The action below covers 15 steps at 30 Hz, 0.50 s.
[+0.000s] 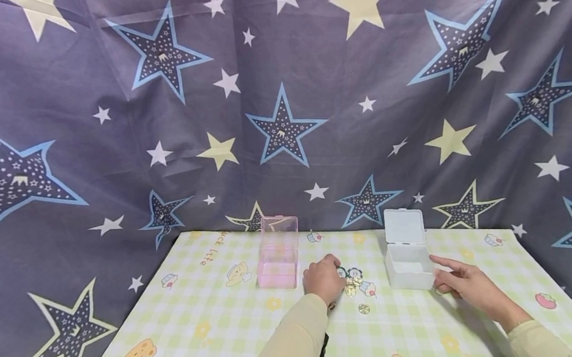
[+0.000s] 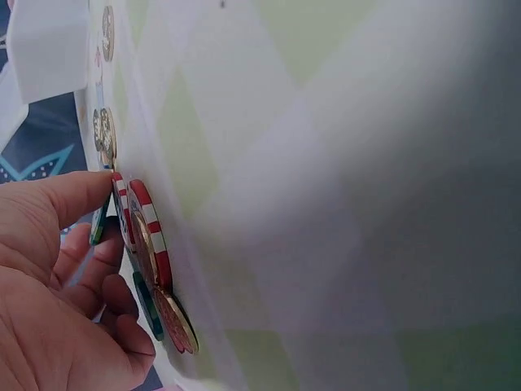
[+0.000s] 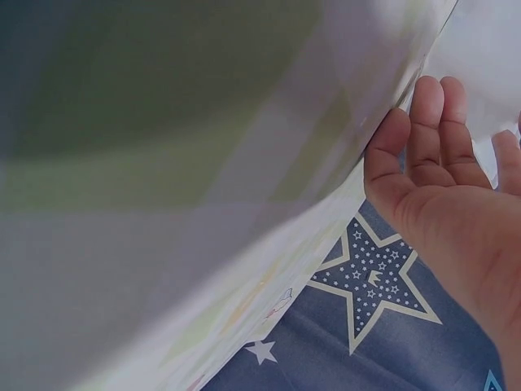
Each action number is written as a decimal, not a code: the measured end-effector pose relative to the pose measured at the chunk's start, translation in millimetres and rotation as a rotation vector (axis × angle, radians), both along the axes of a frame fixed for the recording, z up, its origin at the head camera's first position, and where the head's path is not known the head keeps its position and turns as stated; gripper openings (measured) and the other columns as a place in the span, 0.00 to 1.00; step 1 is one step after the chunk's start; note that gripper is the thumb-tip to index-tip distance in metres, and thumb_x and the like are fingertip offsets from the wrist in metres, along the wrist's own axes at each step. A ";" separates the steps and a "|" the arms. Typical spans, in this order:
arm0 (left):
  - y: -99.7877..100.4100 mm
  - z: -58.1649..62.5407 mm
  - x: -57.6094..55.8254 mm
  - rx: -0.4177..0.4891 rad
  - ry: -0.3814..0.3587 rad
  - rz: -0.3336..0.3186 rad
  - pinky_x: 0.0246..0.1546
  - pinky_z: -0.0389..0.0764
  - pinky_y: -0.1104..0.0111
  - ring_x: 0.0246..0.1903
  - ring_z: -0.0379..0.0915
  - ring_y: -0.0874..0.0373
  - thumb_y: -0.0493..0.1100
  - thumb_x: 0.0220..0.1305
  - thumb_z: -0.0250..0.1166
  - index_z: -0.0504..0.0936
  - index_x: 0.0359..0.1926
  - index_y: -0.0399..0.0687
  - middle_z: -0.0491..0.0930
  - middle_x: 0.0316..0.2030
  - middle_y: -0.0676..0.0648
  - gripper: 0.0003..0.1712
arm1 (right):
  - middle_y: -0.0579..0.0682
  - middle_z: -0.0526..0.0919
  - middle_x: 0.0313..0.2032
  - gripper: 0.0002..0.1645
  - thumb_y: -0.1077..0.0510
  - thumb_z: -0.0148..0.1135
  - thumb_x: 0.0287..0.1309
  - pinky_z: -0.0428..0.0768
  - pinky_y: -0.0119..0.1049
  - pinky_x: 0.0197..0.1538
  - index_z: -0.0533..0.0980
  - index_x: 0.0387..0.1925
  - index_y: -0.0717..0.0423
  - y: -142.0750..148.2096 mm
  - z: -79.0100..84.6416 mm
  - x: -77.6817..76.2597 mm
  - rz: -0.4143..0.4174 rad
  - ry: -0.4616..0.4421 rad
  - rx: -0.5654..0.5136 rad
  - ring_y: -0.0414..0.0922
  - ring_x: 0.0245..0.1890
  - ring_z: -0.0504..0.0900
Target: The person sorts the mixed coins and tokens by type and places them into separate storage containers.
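My left hand (image 1: 324, 279) reaches down at the pile of chips and coins, fingers bent. In the left wrist view its thumb and fingertips pinch at the edges of a red-and-white poker chip (image 2: 123, 208). Beside that lie another red-and-white chip (image 2: 159, 248), a green chip (image 2: 146, 305) and gold coins (image 2: 177, 319). More gold coins (image 1: 350, 290) and a dark-rimmed chip (image 1: 355, 273) are right of the hand. My right hand (image 1: 467, 287) rests against the right side of a white box (image 1: 413, 275) with its lid raised; its fingers are loosely extended.
A clear pink box (image 1: 278, 277), lid up, stands left of the left hand. One gold coin (image 1: 364, 308) lies nearer the front. The checked tablecloth (image 1: 217, 325) reaches back to a star-patterned curtain (image 1: 195, 112).
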<state>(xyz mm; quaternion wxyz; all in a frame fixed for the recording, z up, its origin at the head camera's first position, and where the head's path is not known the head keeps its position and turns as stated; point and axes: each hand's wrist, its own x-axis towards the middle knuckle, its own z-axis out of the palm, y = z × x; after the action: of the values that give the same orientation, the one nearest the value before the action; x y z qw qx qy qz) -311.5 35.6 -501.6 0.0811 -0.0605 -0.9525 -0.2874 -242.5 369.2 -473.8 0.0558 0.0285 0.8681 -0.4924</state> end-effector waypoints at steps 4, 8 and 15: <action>-2.4 1.9 0.1 0.045 -0.031 -0.009 0.53 0.78 0.47 0.40 0.84 0.43 0.45 0.59 0.79 0.87 0.53 0.56 0.86 0.25 0.52 0.20 | 0.53 0.90 0.48 0.42 0.43 0.59 0.80 0.81 0.34 0.39 0.59 0.84 0.54 1.9 -1.5 1.0 0.024 0.015 -0.007 0.40 0.41 0.89; -5.7 8.6 0.2 0.098 -0.088 -0.020 0.55 0.77 0.46 0.43 0.85 0.44 0.44 0.64 0.73 0.89 0.51 0.55 0.89 0.30 0.52 0.14 | 0.55 0.90 0.48 0.42 0.44 0.59 0.80 0.81 0.34 0.39 0.59 0.84 0.56 1.9 -1.1 1.5 0.041 0.030 -0.014 0.40 0.41 0.89; -8.2 13.6 0.0 0.102 -0.138 -0.022 0.61 0.76 0.46 0.50 0.87 0.46 0.44 0.68 0.70 0.92 0.50 0.55 0.92 0.44 0.54 0.11 | 0.55 0.90 0.48 0.42 0.45 0.58 0.80 0.80 0.34 0.38 0.58 0.83 0.57 -0.6 2.1 2.4 0.046 0.032 -0.011 0.39 0.40 0.88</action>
<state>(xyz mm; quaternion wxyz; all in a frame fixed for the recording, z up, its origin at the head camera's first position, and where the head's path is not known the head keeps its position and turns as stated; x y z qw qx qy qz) -311.5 27.4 -488.0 0.0150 -0.0468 -0.9392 -0.3399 -240.1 368.7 -471.7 0.0535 0.0003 0.8666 -0.4962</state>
